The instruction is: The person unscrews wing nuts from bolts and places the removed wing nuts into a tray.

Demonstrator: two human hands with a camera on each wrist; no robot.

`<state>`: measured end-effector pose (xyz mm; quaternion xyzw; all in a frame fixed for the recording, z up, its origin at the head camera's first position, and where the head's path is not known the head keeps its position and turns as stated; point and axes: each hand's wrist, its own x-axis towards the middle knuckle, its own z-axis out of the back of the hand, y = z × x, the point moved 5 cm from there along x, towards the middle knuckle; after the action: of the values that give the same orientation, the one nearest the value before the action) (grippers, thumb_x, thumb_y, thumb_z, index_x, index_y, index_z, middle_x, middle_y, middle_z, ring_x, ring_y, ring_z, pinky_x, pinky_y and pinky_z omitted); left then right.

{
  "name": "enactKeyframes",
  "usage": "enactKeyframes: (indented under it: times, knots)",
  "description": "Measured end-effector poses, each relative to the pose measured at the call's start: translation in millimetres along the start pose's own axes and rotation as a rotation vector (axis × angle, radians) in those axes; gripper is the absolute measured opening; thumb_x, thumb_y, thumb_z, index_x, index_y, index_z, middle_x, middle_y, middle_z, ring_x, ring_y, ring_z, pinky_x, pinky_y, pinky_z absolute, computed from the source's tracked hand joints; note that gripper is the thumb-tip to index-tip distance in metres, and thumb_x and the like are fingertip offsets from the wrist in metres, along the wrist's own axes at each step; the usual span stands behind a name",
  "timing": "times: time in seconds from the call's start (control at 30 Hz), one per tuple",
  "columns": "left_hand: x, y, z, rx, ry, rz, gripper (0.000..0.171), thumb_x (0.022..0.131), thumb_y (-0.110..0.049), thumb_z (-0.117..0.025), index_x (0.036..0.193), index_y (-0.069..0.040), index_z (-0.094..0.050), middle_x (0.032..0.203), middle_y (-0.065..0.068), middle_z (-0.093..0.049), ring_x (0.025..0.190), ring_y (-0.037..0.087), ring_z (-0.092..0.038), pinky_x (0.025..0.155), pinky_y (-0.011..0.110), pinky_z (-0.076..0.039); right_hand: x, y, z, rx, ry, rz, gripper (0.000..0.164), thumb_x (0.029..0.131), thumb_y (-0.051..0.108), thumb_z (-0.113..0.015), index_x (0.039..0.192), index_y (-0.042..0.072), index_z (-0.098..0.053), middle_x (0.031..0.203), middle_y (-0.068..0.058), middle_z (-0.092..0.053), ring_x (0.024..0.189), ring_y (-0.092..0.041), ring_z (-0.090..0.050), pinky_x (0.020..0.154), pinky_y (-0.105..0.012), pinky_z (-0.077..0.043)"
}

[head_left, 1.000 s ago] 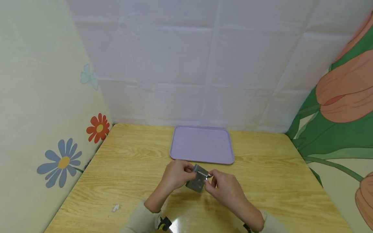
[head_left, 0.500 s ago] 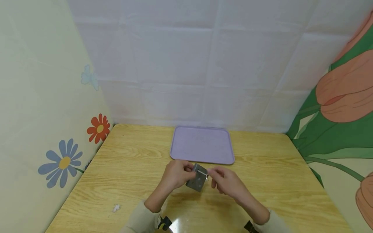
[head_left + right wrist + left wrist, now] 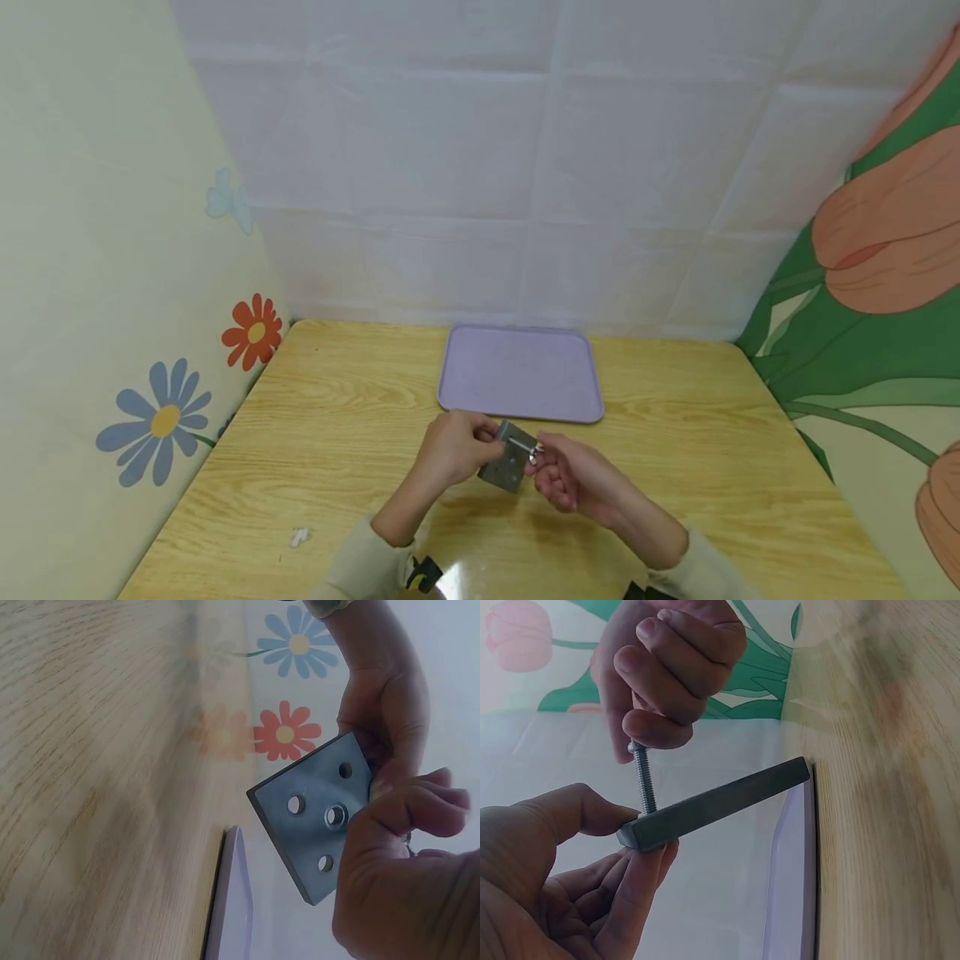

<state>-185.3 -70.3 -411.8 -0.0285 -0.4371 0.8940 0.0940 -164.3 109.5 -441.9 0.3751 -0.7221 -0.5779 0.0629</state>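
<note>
Above the table, my left hand (image 3: 452,450) pinches one corner of a grey metal plate (image 3: 501,472) between thumb and fingers. Several round holes pierce the plate (image 3: 300,834), as the right wrist view shows. A threaded silver bolt (image 3: 644,780) stands out from the plate's face near my left thumb. At the bolt's outer end, the curled fingers of my right hand (image 3: 581,477) pinch its head, which shines in the head view. In the left wrist view those fingers mostly cover the head.
A lilac tray (image 3: 520,371) lies on the wooden table (image 3: 360,400) just beyond my hands. A small white mark (image 3: 299,536) shows on the tabletop at the left. Printed wall sheets close off the back and both sides.
My right hand has turned about the bolt's head, its fingers shifting their hold and now curling underneath. The left hand and the plate stay nearly still.
</note>
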Motion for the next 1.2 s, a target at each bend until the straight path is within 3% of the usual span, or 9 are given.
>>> enactKeyframes:
  times: [0.4,0.47,0.6,0.77,0.97,1.1,1.2]
  knots:
    - [0.0,-0.1,0.3,0.006,-0.007,-0.014,0.018,0.077,-0.016,-0.076,0.092,-0.006,-0.079,0.075,-0.004,-0.072,0.066,0.007,-0.062,0.058,0.026,-0.051,-0.6,-2.1,-2.0,0.002,0.036,-0.011,0.055,0.108,0.045,-0.027,0.088,0.009,-0.064,0.061,0.008,-0.061,0.044,0.002,-0.049,0.043,-0.015,-0.036]
    - [-0.2,-0.4,0.4,0.003,-0.006,-0.015,0.018,0.077,-0.016,-0.077,0.091,-0.006,-0.079,0.075,-0.004,-0.072,0.066,0.008,-0.062,0.058,0.027,-0.051,-0.4,-2.5,-0.5,-0.053,-0.020,0.001,0.052,0.107,0.044,-0.033,0.087,0.008,-0.064,0.060,0.008,-0.060,0.044,0.001,-0.047,0.043,-0.015,-0.034]
    - [-0.3,-0.6,1.0,0.002,-0.003,-0.014,0.018,0.077,-0.017,-0.076,0.092,-0.007,-0.079,0.076,-0.004,-0.073,0.066,0.007,-0.063,0.058,0.027,-0.051,-1.8,-0.6,1.1,-0.273,-0.159,0.039,0.038,0.102,0.037,-0.051,0.089,0.004,-0.066,0.060,0.006,-0.057,0.044,-0.002,-0.042,0.043,-0.018,-0.032]
    - [-0.2,0.3,1.4,0.008,-0.004,-0.013,0.018,0.078,-0.018,-0.076,0.092,-0.009,-0.079,0.077,-0.005,-0.073,0.068,0.007,-0.064,0.059,0.027,-0.052,-4.0,2.7,1.2,-0.405,-0.194,0.068,0.033,0.100,0.028,-0.058,0.102,-0.004,-0.066,0.064,0.003,-0.056,0.047,-0.004,-0.039,0.045,-0.020,-0.030]
    - [-0.8,1.4,0.8,0.005,-0.004,-0.017,0.018,0.078,-0.018,-0.076,0.093,-0.008,-0.079,0.077,-0.005,-0.073,0.067,0.007,-0.064,0.058,0.027,-0.052,-3.8,2.4,1.9,-0.373,-0.176,0.063,0.047,0.103,0.040,-0.052,0.100,-0.005,-0.068,0.060,0.004,-0.055,0.044,-0.004,-0.038,0.044,-0.020,-0.029]
    - [-0.5,2.3,0.2,0.002,-0.006,-0.016,0.018,0.078,-0.019,-0.076,0.093,-0.008,-0.079,0.076,-0.005,-0.073,0.067,0.007,-0.063,0.058,0.027,-0.052,-3.4,0.0,2.3,-0.266,-0.151,0.010,0.065,0.103,0.058,-0.041,0.096,-0.001,-0.068,0.056,0.006,-0.054,0.042,-0.002,-0.039,0.042,-0.019,-0.030]
    - [-0.7,2.4,0.3,0.000,-0.008,-0.015,0.018,0.077,-0.018,-0.076,0.092,-0.008,-0.079,0.076,-0.005,-0.072,0.067,0.007,-0.063,0.058,0.027,-0.052,-2.8,-1.3,1.3,-0.186,-0.118,-0.017,0.066,0.103,0.060,-0.036,0.093,0.002,-0.065,0.056,0.008,-0.055,0.042,-0.001,-0.041,0.042,-0.017,-0.032]
